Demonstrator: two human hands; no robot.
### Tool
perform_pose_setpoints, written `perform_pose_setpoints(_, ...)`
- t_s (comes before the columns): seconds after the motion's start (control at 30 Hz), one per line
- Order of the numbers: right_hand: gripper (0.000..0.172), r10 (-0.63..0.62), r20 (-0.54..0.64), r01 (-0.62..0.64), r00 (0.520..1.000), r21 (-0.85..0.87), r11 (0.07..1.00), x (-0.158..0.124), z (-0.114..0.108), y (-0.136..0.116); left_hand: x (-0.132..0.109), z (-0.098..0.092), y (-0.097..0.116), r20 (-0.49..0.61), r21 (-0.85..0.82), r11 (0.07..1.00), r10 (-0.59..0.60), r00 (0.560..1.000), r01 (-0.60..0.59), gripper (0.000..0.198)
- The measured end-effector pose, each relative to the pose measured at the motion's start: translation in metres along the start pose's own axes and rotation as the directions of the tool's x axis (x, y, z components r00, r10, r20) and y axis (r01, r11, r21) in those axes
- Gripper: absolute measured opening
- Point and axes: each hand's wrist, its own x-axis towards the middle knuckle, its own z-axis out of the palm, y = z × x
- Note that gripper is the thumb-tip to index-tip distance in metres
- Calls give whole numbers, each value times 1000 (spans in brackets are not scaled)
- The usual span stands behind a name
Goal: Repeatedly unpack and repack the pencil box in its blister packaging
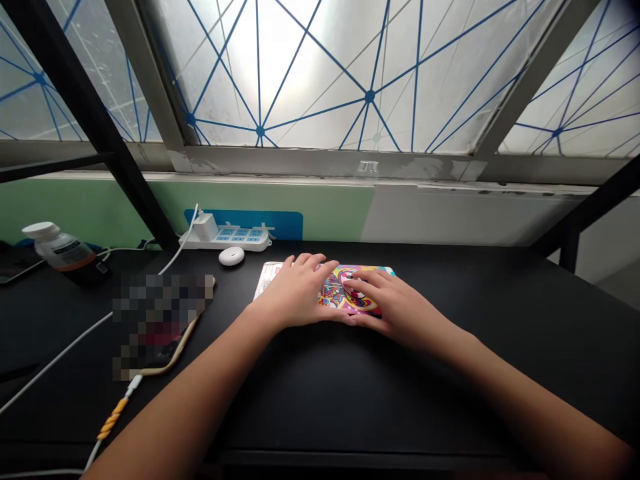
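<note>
A flat, colourful booklet [333,292] lies on the black desk, with bright cartoon artwork on its right part. Its left part shows a white section with line drawings [266,275]. My left hand [299,291] rests over the middle and left of it, palm down, fingers stretched out. Over the right side lies my right hand [389,300], its fingers spread on the artwork. The thumbs meet at the near edge. Much of the booklet is hidden under both hands, so I cannot tell how many sheets it has.
Left on the black desk [320,400] lies a charging phone or tablet [167,327], its screen pixelated. Behind it are a white earbud case [231,256] and a power strip [240,238]. A supplement bottle [63,248] stands far left. Black metal posts [107,133] flank the desk.
</note>
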Motion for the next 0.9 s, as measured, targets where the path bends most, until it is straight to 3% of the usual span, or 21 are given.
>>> perform_pose_setpoints(0.17, 69, -21, 70, 18, 997, 50, 999, -1, 1, 9, 0, 3, -23, 132, -105, 989, -90, 987, 104, 101)
perform_pose_setpoints(0.43, 81, 15, 199, -13, 980, -13, 1000, -2, -3, 12, -1, 4, -24, 135, -110, 986, -111, 985, 126, 103)
perform_pose_setpoints(0.67, 78, 129, 286, -116, 949, -62, 991, -25, -15, 42, -1, 2, -27, 139, -126, 983, -112, 984, 130, 104)
perform_pose_setpoints(0.77, 72, 161, 265, -138, 951, -105, 985, -25, -23, 42, -2, 2, -26, 136, -132, 983, -109, 985, 127, 106)
perform_pose_setpoints(0.9, 67, 69, 144, -47, 987, -150, 988, -3, -19, 11, -2, 3, -21, 121, -106, 988, -103, 987, 116, 107)
